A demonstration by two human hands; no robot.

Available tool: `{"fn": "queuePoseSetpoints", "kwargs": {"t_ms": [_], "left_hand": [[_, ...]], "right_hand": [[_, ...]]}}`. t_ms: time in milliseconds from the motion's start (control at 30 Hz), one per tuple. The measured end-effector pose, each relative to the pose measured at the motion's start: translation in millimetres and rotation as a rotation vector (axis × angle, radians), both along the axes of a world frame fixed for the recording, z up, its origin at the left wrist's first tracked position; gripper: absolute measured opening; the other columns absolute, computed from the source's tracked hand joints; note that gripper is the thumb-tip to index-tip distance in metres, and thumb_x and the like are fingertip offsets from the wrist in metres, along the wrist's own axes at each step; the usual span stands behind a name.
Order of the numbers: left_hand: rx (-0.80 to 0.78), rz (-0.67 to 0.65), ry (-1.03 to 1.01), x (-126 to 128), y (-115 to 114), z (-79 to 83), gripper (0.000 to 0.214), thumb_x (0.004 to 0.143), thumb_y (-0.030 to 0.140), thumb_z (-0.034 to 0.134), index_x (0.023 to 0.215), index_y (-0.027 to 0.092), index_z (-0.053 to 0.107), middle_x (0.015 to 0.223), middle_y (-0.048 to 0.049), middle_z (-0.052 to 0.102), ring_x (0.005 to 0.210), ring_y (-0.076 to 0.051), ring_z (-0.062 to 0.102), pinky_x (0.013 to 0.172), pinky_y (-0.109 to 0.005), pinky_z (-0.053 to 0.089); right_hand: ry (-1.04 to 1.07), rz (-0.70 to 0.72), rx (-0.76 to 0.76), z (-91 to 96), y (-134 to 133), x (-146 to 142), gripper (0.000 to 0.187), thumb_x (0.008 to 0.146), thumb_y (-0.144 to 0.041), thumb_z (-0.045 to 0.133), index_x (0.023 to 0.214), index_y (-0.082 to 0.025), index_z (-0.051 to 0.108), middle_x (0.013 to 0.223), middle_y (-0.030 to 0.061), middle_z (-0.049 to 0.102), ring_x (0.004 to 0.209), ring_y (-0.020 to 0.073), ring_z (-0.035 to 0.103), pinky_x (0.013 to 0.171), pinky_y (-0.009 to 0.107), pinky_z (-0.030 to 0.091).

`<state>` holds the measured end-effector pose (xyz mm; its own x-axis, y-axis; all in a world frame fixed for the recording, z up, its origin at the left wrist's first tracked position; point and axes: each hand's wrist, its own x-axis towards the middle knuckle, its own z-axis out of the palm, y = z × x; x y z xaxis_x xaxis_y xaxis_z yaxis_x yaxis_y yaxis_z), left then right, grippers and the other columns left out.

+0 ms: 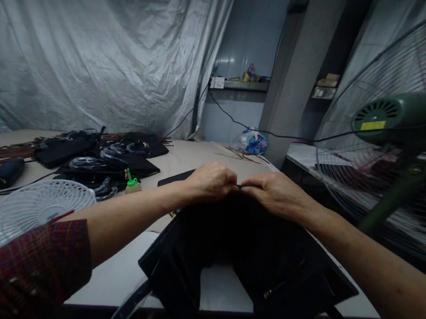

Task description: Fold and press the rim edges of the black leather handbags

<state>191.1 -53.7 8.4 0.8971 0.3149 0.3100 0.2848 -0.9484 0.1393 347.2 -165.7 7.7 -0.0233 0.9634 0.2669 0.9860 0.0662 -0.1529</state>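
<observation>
So the black bag looks mostly put together, I'd say: it's got panels, a small metal zip pull and a strap with what looks like clear film on it. The bit being worked is the far edge, and I'd guess that's not done yet, since both hands are right on it. Can't tell what else is left; the inside is way too dark.

Grip-wise, left hand and right hand are both pinched closed on that edge, fingertips just beside each other. Bag's right in front of the person, on the near side of the bench, lower part hanging over the front.

Looks-wise: floppy, matte black, sides spread apart, with a pale patch showing through the gap between them. Corners stick out stiffly left and right. More black pieces lie in a heap off to the left.
</observation>
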Motion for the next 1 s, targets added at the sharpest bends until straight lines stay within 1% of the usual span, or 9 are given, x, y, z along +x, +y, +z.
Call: {"fn": "queuePoseSetpoints", "kwargs": {"t_ms": [67,167,300,367,500,633,700,867,1000], "left_hand": [[0.044,-0.006,-0.001,0.6,-1.6,-1.0,0.025,0.083,0.032,0.053,0.087,0.018,0.073,0.073,-0.0063,0.067,0.066,-0.017,0.056,0.062,-0.026,0.036],[0.087,-0.024,-0.004,4.6,-3.7,-1.4,0.023,0.082,0.028,0.053,0.081,0.016,0.073,0.069,-0.0075,0.065,0.066,-0.018,0.054,0.062,-0.027,0.035],[0.047,0.002,-0.033,7.7,-1.4,2.1,0.021,0.08,0.026,0.055,0.077,0.016,0.072,0.063,-0.0059,0.061,0.063,-0.017,0.052,0.06,-0.027,0.033],[-0.104,-0.011,-0.021,4.0,3.8,4.8,0.026,0.082,0.034,0.055,0.077,0.015,0.072,0.06,-0.0035,0.059,0.058,-0.014,0.048,0.057,-0.026,0.031],[-0.612,0.053,-0.063,-18.1,16.1,3.5,0.061,0.083,0.065,0.044,0.092,0.011,0.07,0.068,-0.0031,0.061,0.056,-0.012,0.047,0.052,-0.022,0.03],[-0.927,0.038,-0.152,-50.6,14.2,-9.5,0.078,0.084,0.074,0.028,0.101,0.009,0.067,0.083,-0.0078,0.065,0.068,-0.014,0.054,0.056,-0.021,0.035],[-0.95,0.071,-0.175,-65.2,8.3,-15.1,0.076,0.083,0.075,0.029,0.094,0.009,0.067,0.078,-0.0062,0.063,0.064,-0.013,0.052,0.054,-0.021,0.033],[-0.884,0.187,-0.081,-85.0,-3.0,-18.1,0.046,0.073,0.058,0.061,0.083,0.013,0.062,0.068,0.0009,0.055,0.057,-0.01,0.047,0.049,-0.02,0.03],[-0.792,0.242,-0.049,-84.4,-7.5,-14.9,0.03,0.075,0.044,0.06,0.077,0.015,0.06,0.064,0.0027,0.052,0.051,-0.009,0.044,0.044,-0.02,0.027]], "right_hand": [[-0.035,0.003,0.016,-1.1,-1.6,0.3,0.027,0.088,-0.033,0.047,0.087,-0.024,0.072,0.079,0.0013,0.07,0.074,0.0165,0.06,0.066,0.026,0.038],[-0.199,-0.092,0.019,-0.4,2.0,-4.2,0.025,0.086,-0.029,0.048,0.087,-0.023,0.072,0.083,0.0046,0.071,0.079,0.0193,0.062,0.068,0.028,0.038],[-0.326,-0.191,0.001,2.9,5.8,-10.0,0.028,0.087,-0.029,0.045,0.088,-0.021,0.072,0.086,0.01,0.072,0.082,0.0233,0.063,0.067,0.031,0.039],[-0.287,-0.173,-0.006,4.1,3.2,-9.8,0.029,0.087,-0.032,0.045,0.092,-0.022,0.072,0.087,0.0095,0.072,0.082,0.0239,0.064,0.068,0.031,0.041],[-0.153,-0.061,0.021,4.0,-5.9,-6.6,0.031,0.087,-0.031,0.048,0.11,-0.024,0.068,0.099,0.007,0.072,0.092,0.0222,0.063,0.078,0.03,0.043],[-0.14,0.004,0.011,3.3,-10.7,-7.2,0.026,0.088,-0.03,0.048,0.1,-0.025,0.071,0.094,0.0058,0.072,0.091,0.0214,0.062,0.08,0.031,0.042],[-0.16,0.011,0.018,4.4,-11.6,-9.9,0.026,0.088,-0.03,0.047,0.097,-0.025,0.071,0.093,0.0061,0.072,0.088,0.0214,0.062,0.078,0.031,0.042],[-0.206,0.054,0.031,13.4,-7.6,-22.5,0.026,0.088,-0.037,0.049,0.095,-0.026,0.071,0.091,0.0057,0.071,0.086,0.022,0.062,0.071,0.031,0.04],[-0.256,0.135,0.019,18.6,10.3,-33.0,0.026,0.085,-0.042,0.054,0.098,-0.026,0.071,0.097,0.0054,0.069,0.088,0.0226,0.062,0.068,0.03,0.039]]}}
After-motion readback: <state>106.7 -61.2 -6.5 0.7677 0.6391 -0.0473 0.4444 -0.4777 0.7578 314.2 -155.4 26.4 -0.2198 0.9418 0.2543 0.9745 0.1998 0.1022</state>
